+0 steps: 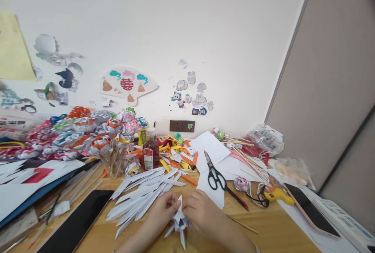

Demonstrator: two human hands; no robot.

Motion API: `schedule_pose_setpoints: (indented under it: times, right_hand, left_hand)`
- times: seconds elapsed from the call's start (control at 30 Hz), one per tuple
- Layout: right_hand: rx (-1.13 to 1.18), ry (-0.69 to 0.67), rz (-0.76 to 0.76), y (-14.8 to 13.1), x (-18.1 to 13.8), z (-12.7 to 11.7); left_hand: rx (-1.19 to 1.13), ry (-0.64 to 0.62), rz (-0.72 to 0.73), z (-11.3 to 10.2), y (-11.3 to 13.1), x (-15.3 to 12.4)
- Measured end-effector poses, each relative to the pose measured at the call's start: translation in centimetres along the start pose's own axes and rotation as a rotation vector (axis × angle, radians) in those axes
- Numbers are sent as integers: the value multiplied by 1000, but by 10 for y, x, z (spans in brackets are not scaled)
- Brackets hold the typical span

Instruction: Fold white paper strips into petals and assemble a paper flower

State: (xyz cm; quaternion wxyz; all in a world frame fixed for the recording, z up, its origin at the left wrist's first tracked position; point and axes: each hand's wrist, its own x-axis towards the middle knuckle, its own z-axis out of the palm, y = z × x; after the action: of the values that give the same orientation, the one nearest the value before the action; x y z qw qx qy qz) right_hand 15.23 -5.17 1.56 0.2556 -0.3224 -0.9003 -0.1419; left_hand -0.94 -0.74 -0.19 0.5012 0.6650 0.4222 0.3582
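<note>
A white folded-paper piece (179,221) with several pointed strips sticking out is between my hands, just above the wooden table (263,237). My left hand (165,208) pinches it at its upper left, thumb against fingertips beside an upright strip. Curled around its right side, my right hand (197,208) grips it too, though its fingertips are partly hidden. Long white paper strips (140,198) lie fanned out beyond and left of my left hand. Black-handled scissors (215,174) rest on white paper sheets (211,147) past my right hand.
A dark phone (77,219) lies at the left and another phone (312,208) at the right, near a yellow glue gun (278,194). Paper flowers (99,139) crowd the back left. A bottle (150,149) stands by coloured paper scraps (175,153). Wooden sticks (249,159) lie at back right.
</note>
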Motion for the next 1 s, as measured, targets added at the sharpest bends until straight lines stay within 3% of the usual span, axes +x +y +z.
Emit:
schedule_pose_setpoints:
  times: [0.2,0.5,0.7,0.87,1.0]
  right_hand:
    - [214,-84,188,-6,-2,-12]
    - [250,-53,76,-10,-2,-10]
    - [278,92,220,-12,2,-10]
    - [258,142,106,-12,2,-3]
    - [245,143,113,-10,1,-4]
  left_hand:
    - [-27,-18,12,-1,-2,2]
    - [-53,17,-1,-2,2,2]
    - [-39,29,16,-4,4,2]
    - [-6,81,23,-7,-2,7]
    - [10,100,38,-7,-2,7]
